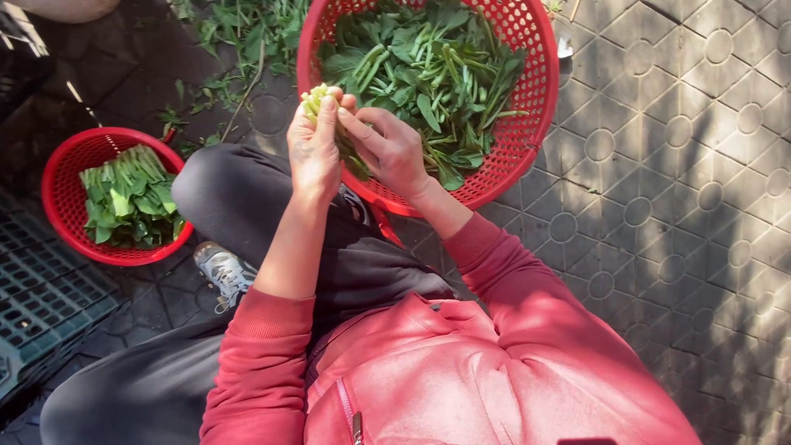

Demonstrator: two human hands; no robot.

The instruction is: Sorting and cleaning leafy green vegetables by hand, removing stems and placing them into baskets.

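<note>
Squatting on patterned paving [676, 165], hands [354, 144] gripping greens [317, 99]

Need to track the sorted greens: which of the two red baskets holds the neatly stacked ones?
The smaller red basket at the person's left, its leaves aligned; the large red basket by the hands holds a loose tangle.

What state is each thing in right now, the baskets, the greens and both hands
large red basket: heaped with loose greens
small red basket: holds neatly stacked greens
vegetable bunch: gripped by both hands
left hand: closed on the bunch
right hand: pinching the bunch
</note>
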